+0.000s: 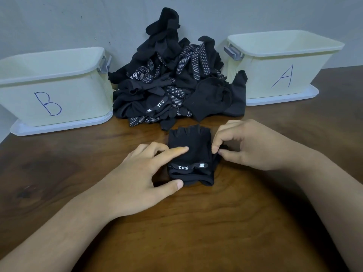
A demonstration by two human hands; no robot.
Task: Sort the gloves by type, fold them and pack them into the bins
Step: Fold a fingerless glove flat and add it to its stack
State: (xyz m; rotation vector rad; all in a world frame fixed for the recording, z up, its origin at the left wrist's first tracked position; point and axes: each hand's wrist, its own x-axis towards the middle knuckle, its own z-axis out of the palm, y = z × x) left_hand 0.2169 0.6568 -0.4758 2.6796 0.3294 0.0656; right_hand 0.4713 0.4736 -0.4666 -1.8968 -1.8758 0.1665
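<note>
The brown wooden table (pixel 196 228) fills most of the view and runs up to a grey wall (pixel 78 20). The pile of black gloves (pixel 172 83) is heaped against that wall at the far middle of the table. Some gloves in it carry white grip dots, some are plain, and one shows a strap marked 5.11.

Left of the pile, touching its edge, stands the pale bin marked B (pixel 59 99). Right of the pile, also touching it, stands the pale bin marked A (pixel 275 75). Each bin sits on a flat white base and has a grey latch on the side that faces the pile.

In front of the pile, on the near side, both forearms reach in from the bottom corners. The left hand (pixel 143 173) lies near and slightly left of the pile's front edge. Its fingers are spread, its index finger lies straight and presses flat on the back of a single glove, and its thumb touches the near left corner of that glove's cuff. The right hand (pixel 249 144) lies near and right of the pile's front edge. Its fingers are curled, and its thumb and forefinger pinch the right edge of the same glove.

That fingerless glove (pixel 193 138) lies flat on the table just in front of the pile, its short finger stubs pointing toward the pile and almost reaching it. It sits between the two hands.

Its wrist strap (pixel 186 166), marked 5.11 in white, crosses the end farther from the pile.
</note>
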